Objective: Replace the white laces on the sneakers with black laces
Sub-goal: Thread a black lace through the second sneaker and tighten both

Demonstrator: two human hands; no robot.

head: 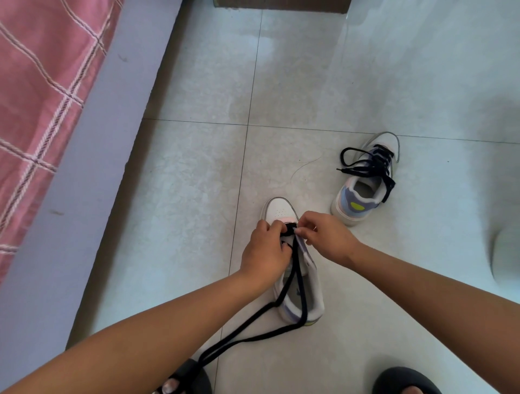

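Note:
A white sneaker (280, 209) stands on the tiled floor in front of me, toe pointing away. A black lace (292, 277) runs through its lowest eyelets, and both long ends trail back over the heel toward my feet. My left hand (264, 253) pinches the lace at the eyelets on the left side. My right hand (327, 236) pinches it at the right side, fingertips almost meeting. A second sneaker (363, 194), further right, is fully laced with a black lace (371, 166) whose ends hang loose.
A bed with a pink checked sheet (42, 112) and grey frame (92, 180) borders the left. My feet in black sandals (191, 376) sit at the bottom edge. A brown cardboard edge (281, 2) lies at the top.

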